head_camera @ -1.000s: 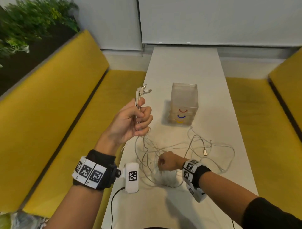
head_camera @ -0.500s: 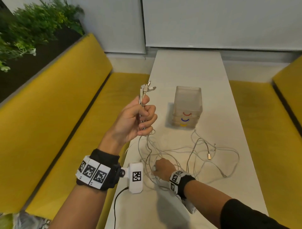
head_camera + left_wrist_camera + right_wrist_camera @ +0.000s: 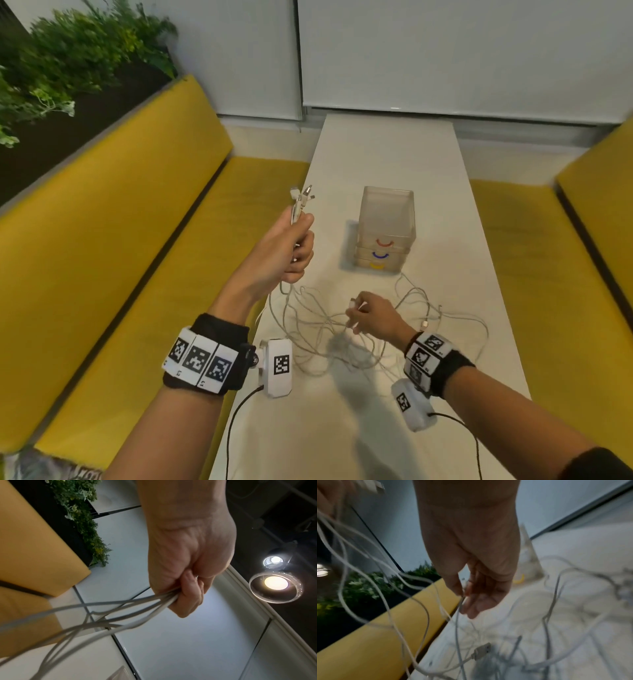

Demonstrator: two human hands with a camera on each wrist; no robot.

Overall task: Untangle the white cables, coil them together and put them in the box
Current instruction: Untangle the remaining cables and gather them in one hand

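Since a second ago, your right hand (image 3: 371, 315) has lifted off the heap and shifted toward the box, and now it pinches one strand of the thin white cables (image 3: 342, 329) between thumb and fingertips, a little above the long white table (image 3: 387, 154). Your left hand (image 3: 286, 251) has stayed raised over the table's left edge, its fist closed around a bundle of cable ends. From the left wrist camera you can see several strands leaving the bottom of that fist (image 3: 187, 563) and fanning downward (image 3: 102, 615). Above your thumb, a cluster of white and metal plugs (image 3: 301, 197) sticks up out of the grip.

Most of the cable length lies in a loose tangle on the table between your two forearms and out toward the right edge, where one metal-tipped plug (image 3: 425, 323) rests among the loops. Your right wrist camera shows another flat silver plug (image 3: 482, 651) lying on the table below your fingers (image 3: 471, 609), though that picture is blurred.

Your translucent square plastic box (image 3: 386, 226) stands upright just beyond the tangle, near the middle of the table. It carries red, blue and yellow curved marks on its near wall, and nothing shows inside it. No cable touches its opening.

Yellow padded benches (image 3: 113, 240) run along both long sides of the table, with green plants (image 3: 68, 61) behind the left one.
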